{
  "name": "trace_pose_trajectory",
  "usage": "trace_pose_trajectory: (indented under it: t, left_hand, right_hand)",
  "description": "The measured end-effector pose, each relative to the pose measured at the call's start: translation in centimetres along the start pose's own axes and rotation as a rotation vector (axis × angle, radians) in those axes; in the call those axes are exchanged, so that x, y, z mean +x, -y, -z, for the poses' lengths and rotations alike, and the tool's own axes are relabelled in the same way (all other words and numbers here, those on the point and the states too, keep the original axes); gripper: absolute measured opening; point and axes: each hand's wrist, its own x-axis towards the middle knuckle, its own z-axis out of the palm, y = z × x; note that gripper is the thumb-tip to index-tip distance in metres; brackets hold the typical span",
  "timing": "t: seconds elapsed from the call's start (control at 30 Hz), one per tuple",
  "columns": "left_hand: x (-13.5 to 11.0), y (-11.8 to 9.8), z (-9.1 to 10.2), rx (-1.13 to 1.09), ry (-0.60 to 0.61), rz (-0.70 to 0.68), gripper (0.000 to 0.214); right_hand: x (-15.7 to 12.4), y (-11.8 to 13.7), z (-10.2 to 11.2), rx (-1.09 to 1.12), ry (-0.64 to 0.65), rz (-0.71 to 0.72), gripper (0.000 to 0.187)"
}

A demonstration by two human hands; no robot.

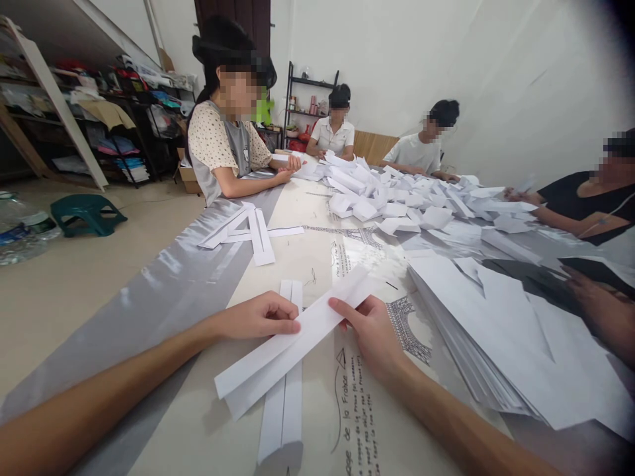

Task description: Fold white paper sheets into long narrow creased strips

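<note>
A long folded strip of white paper (292,347) slants between my two hands, above the table. My left hand (262,316) pinches its near edge around the middle, thumb on top. Further along, toward the strip's upper right end, my right hand (370,330) grips it with the thumb on the upper face and fingers beneath. The strip's lower left end is loose, its folded layers slightly apart. Under it lies another folded paper strip (282,423) with a lengthwise crease, partly covered by the held one.
Several folded strips (260,238) lie crossed at the table's left edge. A stack of white sheets (476,330) stands at the right, with a large heap of folded papers (387,195) beyond. Other people sit around the table. A green stool (88,213) is on the floor.
</note>
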Motion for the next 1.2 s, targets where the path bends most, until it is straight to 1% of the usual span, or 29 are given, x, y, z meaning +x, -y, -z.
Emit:
trace_pose_trajectory:
  t: [0.13,0.33,0.5,0.63,0.77,1.0,1.2]
  left_hand:
    - [0.01,0.12,-0.07,0.0,-0.01,-0.007,0.047]
    - [0.08,0.01,-0.23,0.005,-0.035,0.018,0.043]
    - [0.04,0.1,-0.12,-0.022,-0.009,0.041,0.042]
    - [0.01,0.26,-0.01,-0.042,-0.001,0.038,0.041]
    - [0.0,0.34,0.04,-0.036,-0.003,0.036,0.042]
    - [0.0,0.56,0.0,-0.022,-0.004,0.028,0.042]
    - [0.08,0.1,-0.15,0.011,-0.031,0.016,0.041]
  right_hand:
    - [0.01,0.15,0.18,-0.028,-0.01,-0.002,0.04]
    - [0.15,0.1,0.18,-0.039,-0.025,-0.004,0.038]
    - [0.35,-0.57,0.06,0.002,0.007,0.022,0.038]
    - [0.36,-0.67,0.11,0.049,-0.009,0.04,0.037]
    - [0.3,-0.45,0.17,0.08,-0.027,0.021,0.035]
    - [0.47,-0.61,0.36,0.024,-0.047,0.02,0.036]
    - [0.35,-0.53,0.32,-0.052,-0.064,0.031,0.036]
